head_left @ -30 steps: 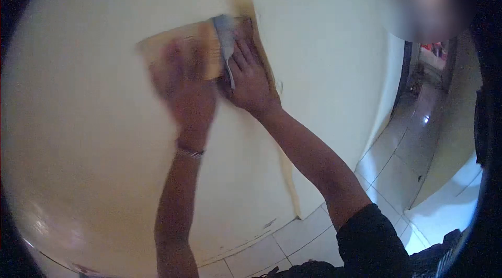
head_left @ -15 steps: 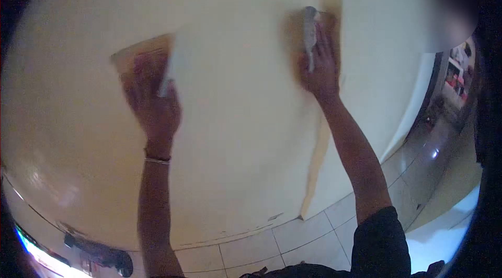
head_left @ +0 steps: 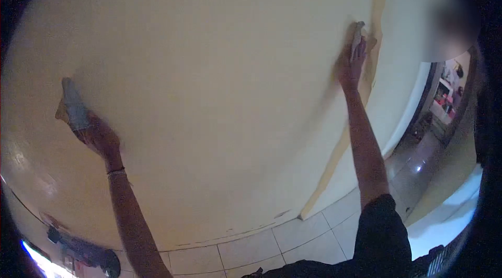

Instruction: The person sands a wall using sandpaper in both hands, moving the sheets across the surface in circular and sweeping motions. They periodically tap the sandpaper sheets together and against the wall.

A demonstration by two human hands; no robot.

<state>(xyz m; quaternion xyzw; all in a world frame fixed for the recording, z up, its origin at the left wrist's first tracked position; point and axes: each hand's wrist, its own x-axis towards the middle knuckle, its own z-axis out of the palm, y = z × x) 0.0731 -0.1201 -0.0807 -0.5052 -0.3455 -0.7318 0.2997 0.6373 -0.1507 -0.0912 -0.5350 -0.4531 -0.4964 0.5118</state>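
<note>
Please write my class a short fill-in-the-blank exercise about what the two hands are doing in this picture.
1. The left hand holds a cloth against the cream ____.
2. The darker strip runs beside the ____ hand.
3. At the bottom, the floor is laid with ____.
Missing words: wall; right; tiles.
</note>
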